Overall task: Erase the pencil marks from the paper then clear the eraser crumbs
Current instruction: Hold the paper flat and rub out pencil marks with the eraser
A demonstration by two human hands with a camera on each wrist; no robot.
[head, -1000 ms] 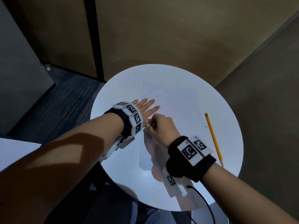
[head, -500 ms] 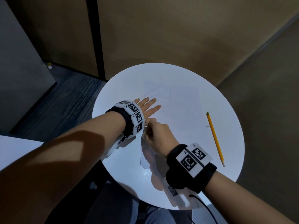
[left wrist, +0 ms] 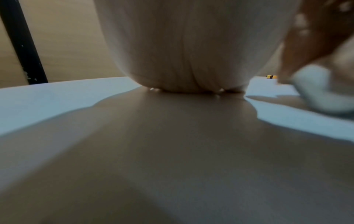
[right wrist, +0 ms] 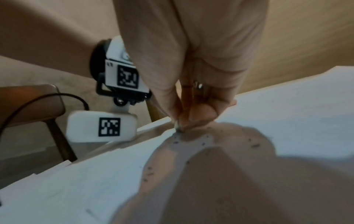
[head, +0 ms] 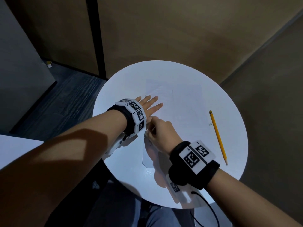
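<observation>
Pinching a small white eraser (right wrist: 179, 126), the right hand (head: 161, 133) rubs the white paper sheet (head: 185, 105) on the round white table (head: 114, 161). Left hand (head: 150, 104) lies flat, fingers straight, pinning it. Short, light strokes should avoid creasing; dark crumbs (right wrist: 254, 145) scatter nearby.

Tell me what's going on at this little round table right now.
A person is erasing on a sheet of paper. The left hand lies flat on it, fingers straight, holding it down. The right hand pinches a small eraser against the sheet, with dark crumbs scattered around. A yellow pencil lies untouched on the white table.
</observation>
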